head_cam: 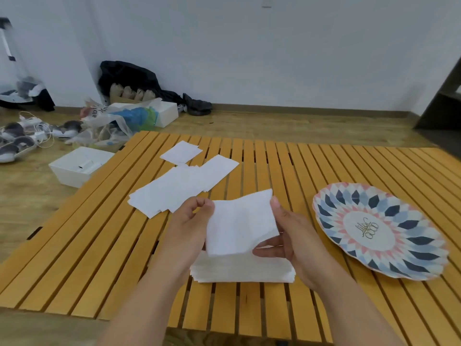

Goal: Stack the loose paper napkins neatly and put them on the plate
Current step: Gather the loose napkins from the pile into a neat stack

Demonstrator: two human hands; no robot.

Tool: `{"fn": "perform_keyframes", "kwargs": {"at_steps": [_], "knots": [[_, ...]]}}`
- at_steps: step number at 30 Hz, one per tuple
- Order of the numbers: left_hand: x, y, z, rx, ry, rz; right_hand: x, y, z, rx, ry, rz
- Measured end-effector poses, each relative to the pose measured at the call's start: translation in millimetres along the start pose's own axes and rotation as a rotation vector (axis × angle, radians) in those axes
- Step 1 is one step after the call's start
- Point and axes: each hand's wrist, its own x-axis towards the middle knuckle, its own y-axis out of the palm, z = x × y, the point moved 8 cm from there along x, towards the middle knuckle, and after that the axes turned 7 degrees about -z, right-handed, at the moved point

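Progress: partial. Squared stack of white paper napkins (242,269) on slatted yellow wooden table (287,166), beneath hands. Left hand (189,221) and right hand (287,233) pinch one white napkin (239,223) above stack. Loose napkins (182,183) remain beyond. Patterned scalloped plate (379,231) at right holds nothing yet.

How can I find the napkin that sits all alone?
Look at the orange slatted table. Near its far left edge, beyond the messy spread of loose napkins, lies one small square napkin. It is the farthest one from the person, and no other napkin overlaps it.

Plate (379,231) right of napkin stack (243,269)
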Motion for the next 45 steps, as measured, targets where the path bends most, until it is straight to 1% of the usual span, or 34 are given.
{"fn": "perform_keyframes", "kwargs": {"at_steps": [4, 6, 7, 9, 12, 18, 20, 22, 24, 26, 28, 30, 31, 35, 38, 40, 45], "knots": [[16, 0, -1, 0.103, 0.079, 0.022, 4, -6, -4, 0.03, 0.047, -0.107], [23, 1, 1, 0.17, 0.101, 0.031, 6, -9, -6, -0.038, 0.06, -0.144], [26, 1, 4, 0.207, 0.109, 0.028, 7, -11, -8, -0.134, 0.065, -0.155], [31, -1, 9, 0.319, 0.139, 0.01, 9, -16, -15, -0.411, 0.062, -0.183], [38, -10, 17, 0.466, 0.187, -0.059, 11, -18, -22, -0.789, 0.014, -0.218], [50, -52, 11, 0.724, 0.302, -0.345, 8, -14, -14, -1.274, -0.145, -0.316], [60, -59, 14, 0.794, 0.364, -0.376, 4, -12, -3, -1.296, -0.242, -0.372], [75, -60, 22, 0.862, 0.411, -0.343, 1, -7, 4, -1.254, -0.403, -0.395], [89, -59, 32, 0.902, 0.452, -0.304, -4, 2, 11, -1.295, -0.603, -0.381], [98, -57, 39, 0.94, 0.494, -0.285, -9, 13, 15, -1.326, -0.71, -0.339], [103, -53, 44, 1.008, 0.539, -0.286, -6, 21, 4, -1.355, -0.702, -0.215], [104, -52, 43, 1.046, 0.574, -0.318, 0, 22, -11, -1.306, -0.616, -0.098], [105, -53, 42, 1.047, 0.589, -0.339, 2, 21, -14, -1.28, -0.602, -0.074], [105, -56, 42, 1.038, 0.609, -0.377, 5, 20, -16, -1.241, -0.589, -0.071], [106, -64, 38, 0.941, 0.549, -0.42, 6, 20, -16, -1.239, -0.582, -0.064], [102, -69, 26, 0.883, 0.547, -0.467, 6, 19, -16, -1.235, -0.589, -0.064], [70, -78, -33, 0.787, 0.719, -0.595, 6, 18, -14, -1.215, -0.566, -0.072]]}}
